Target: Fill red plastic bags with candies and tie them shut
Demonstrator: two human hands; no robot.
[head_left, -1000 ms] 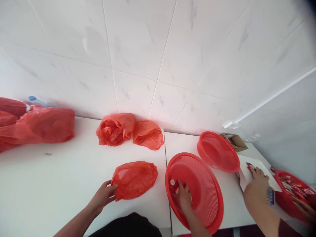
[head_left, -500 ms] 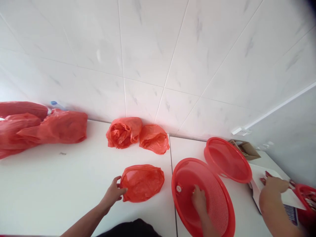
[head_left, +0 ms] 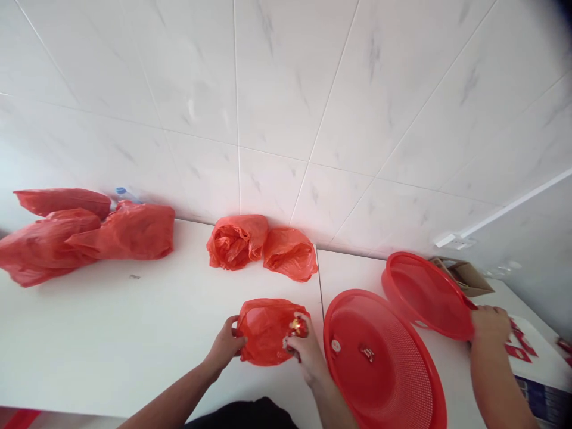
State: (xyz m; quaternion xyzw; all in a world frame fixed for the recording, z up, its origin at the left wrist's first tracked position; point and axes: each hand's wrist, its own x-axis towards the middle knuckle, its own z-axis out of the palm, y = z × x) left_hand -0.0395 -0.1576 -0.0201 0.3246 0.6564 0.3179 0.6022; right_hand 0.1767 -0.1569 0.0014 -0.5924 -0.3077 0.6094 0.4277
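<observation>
My left hand [head_left: 222, 348] pinches the left edge of a red plastic bag [head_left: 264, 336], which lies with its mouth spread on the white table. My right hand [head_left: 308, 354] is at the bag's right side, fingers closed around small shiny red-and-gold wrapped pieces [head_left: 298, 326]. What they are exactly is too small to tell. To the right stands a large red plastic basket [head_left: 413, 363] with mesh walls. On its bottom lies a small wrapped piece [head_left: 367, 353], and a round white label [head_left: 335, 345] shows near its left wall.
Two red bags [head_left: 290, 255] rest against the wall, and several fuller red bags [head_left: 129, 232] sit at left beside a bottle [head_left: 126, 194]. Another person's hand [head_left: 491, 325] is at the rim of a second red basket [head_left: 424, 298]. Behind it stands a cardboard box [head_left: 473, 279].
My right hand has left the large basket and come over the bag with wrapped pieces. The other person's hand has moved left to the second basket. The view has shifted slightly left.
</observation>
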